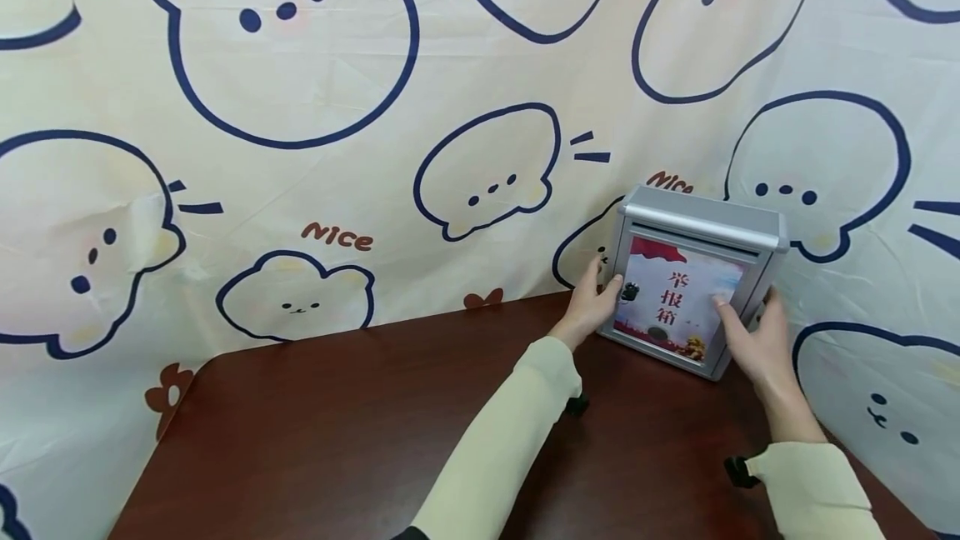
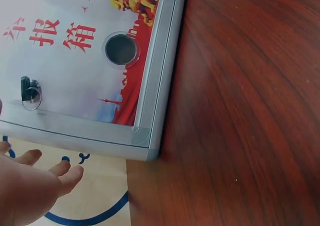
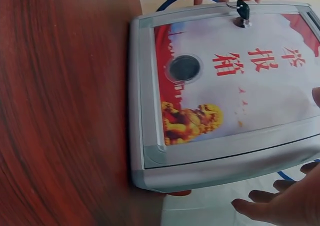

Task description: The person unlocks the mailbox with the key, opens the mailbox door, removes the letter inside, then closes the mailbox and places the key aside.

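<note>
A silver-grey metal report box (image 1: 678,282) with red Chinese characters on its front panel stands on the dark table, leaning back slightly. A key (image 2: 31,92) sits in the lock on one side of the panel. My left hand (image 1: 588,302) is at the box's left side, its thumb by the front edge and its fingers spread. My right hand (image 1: 757,340) is at the right side, thumb over the front panel and fingers extended along the side. In the right wrist view, the fingertips (image 3: 245,208) show a gap from the side wall. The box's back is hidden.
The reddish-brown wooden table (image 1: 375,432) spreads to the left and front. A pale cloth (image 1: 300,190) printed with cartoon bears hangs behind the table and along its right side, close behind the box. Dark wrist straps (image 1: 741,472) show at the sleeve cuffs.
</note>
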Available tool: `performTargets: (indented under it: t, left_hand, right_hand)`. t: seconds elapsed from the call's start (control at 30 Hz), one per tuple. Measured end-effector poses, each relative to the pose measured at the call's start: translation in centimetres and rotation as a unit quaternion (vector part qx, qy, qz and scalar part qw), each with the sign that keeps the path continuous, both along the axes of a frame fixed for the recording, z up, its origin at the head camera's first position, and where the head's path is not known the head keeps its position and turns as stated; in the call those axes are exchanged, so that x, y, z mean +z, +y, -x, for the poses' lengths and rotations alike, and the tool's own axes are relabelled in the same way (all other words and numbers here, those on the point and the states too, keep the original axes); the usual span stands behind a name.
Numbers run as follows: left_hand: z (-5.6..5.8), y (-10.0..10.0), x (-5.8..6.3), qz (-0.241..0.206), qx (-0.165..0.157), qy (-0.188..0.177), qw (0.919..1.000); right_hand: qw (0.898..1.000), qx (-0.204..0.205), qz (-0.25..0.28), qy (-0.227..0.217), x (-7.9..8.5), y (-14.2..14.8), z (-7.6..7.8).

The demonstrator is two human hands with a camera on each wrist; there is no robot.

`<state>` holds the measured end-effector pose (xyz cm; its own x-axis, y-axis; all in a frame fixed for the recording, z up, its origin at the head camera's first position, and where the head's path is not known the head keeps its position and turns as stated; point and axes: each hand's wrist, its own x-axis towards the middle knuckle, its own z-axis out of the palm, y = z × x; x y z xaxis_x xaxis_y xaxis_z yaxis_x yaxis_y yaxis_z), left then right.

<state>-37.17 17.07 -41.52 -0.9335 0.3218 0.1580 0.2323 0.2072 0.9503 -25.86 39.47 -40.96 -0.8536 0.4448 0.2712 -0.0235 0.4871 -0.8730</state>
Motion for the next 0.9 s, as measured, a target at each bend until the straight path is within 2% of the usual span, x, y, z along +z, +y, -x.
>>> performTargets:
  t: [0.23, 0.53, 0.7, 0.9]
  left_hand:
    - [-0.2, 1.0, -0.3, -0.006, -0.008, -0.007, 0.9999]
    - [-0.2, 1.6, -0.3, -0.027, 0.013, -0.006, 0.9995]
    - [-0.1, 1.8, -0.3, -0.027, 0.014, -0.001, 0.9996]
    - [-0.4, 1.8, -0.7, -0.022, 0.018, -0.012, 0.9995]
  right_hand:
    - [1.0, -0.001, 0.027, -0.006, -1.0, -0.5, 0.3]
    - [0.997, -0.007, 0.07, -0.015, -1.1, -1.3, 0.5]
    - [0.997, -0.013, 0.079, -0.007, -1.0, -1.4, 0.5]
    - [0.995, -0.016, 0.099, 0.0, -1.3, -1.8, 0.3]
